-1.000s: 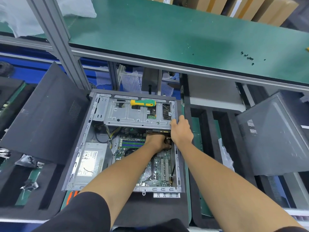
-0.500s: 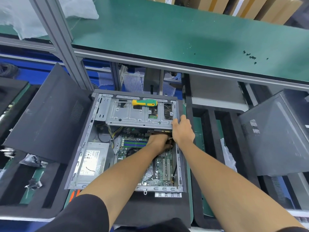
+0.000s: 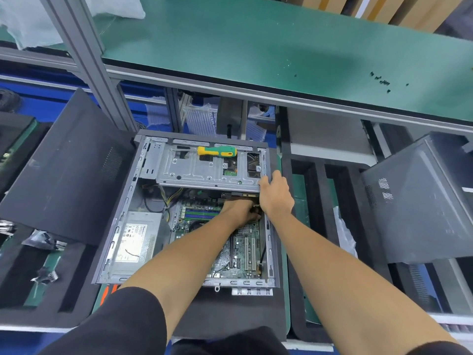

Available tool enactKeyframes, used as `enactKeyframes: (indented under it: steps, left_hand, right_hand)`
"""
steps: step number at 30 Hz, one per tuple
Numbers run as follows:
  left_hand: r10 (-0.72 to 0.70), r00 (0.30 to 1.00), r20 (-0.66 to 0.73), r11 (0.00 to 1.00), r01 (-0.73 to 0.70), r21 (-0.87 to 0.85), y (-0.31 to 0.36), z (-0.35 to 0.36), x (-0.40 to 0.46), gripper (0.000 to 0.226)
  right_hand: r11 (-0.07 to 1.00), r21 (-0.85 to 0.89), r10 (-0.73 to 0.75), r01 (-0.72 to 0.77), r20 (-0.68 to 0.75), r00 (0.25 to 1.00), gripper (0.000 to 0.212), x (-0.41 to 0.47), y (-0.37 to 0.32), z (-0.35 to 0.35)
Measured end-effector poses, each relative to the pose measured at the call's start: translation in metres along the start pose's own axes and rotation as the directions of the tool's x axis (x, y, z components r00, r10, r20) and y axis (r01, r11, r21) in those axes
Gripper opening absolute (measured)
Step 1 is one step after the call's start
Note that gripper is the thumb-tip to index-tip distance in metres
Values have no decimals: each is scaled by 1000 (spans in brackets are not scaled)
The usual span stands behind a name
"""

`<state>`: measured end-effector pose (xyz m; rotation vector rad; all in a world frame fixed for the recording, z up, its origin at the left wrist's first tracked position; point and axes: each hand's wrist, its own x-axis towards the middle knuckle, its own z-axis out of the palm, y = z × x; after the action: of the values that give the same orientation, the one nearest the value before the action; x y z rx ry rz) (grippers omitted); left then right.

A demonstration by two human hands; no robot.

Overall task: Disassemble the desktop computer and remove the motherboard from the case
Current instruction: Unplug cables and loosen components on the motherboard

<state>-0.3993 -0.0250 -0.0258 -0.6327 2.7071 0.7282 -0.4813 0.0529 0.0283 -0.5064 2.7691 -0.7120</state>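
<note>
An open grey desktop case (image 3: 120,226) lies flat on black foam in front of me. Its green motherboard (image 3: 243,254) sits in the right half, the silver power supply (image 3: 135,239) at the lower left. A metal drive cage (image 3: 204,172) spans the far end. My right hand (image 3: 276,196) grips the cage's near right corner, fingers curled over its edge. My left hand (image 3: 238,210) reaches under the cage at the board's far right; its fingers are curled on something hidden there.
A green and yellow screwdriver (image 3: 217,151) lies on top of the drive cage. A black side panel (image 3: 64,170) leans at the left and another dark case (image 3: 422,201) stands at the right. Small black screws (image 3: 381,80) dot the green shelf above.
Both hands stay where they were on the cage corner and under it. Only the camera view has shifted slightly.
</note>
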Motion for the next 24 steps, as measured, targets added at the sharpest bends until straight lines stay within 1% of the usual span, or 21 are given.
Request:
enactKeyframes:
  steps: [2, 7, 11, 15, 18, 20, 24]
  left_hand:
    - [9, 1000, -22, 1000, -10, -19, -2, 5, -2, 24]
    - [-3, 1000, -4, 1000, 3, -23, -2, 1, 1, 23]
    - [7, 1000, -19, 999, -8, -48, -4, 5, -1, 22]
    - [3, 999, 32, 1000, -2, -30, -4, -2, -1, 23]
    - [-8, 1000, 20, 1000, 9, -24, -2, -2, -1, 25]
    - [2, 1000, 31, 999, -1, -34, -4, -1, -2, 22]
    - [-17, 999, 45, 999, 19, -50, -4, -5, -1, 27]
  right_hand:
    - [1000, 14, 13, -13, 8, 1000, 25, 1, 0, 0]
    - [1000, 15, 19, -19, 14, 1000, 25, 0, 0, -1]
    - [1000, 16, 13, -13, 12, 1000, 25, 0, -1, -2]
    - [1000, 7, 7, -7, 10, 1000, 25, -1, -1, -1]
    - [1000, 7, 9, -10, 12, 1000, 26, -1, -2, -2]
    - [1000, 12, 10, -10, 15, 1000, 26, -1, -2, -2]
    - [1000, 9, 8, -8, 17, 1000, 27, -1, -2, -2]
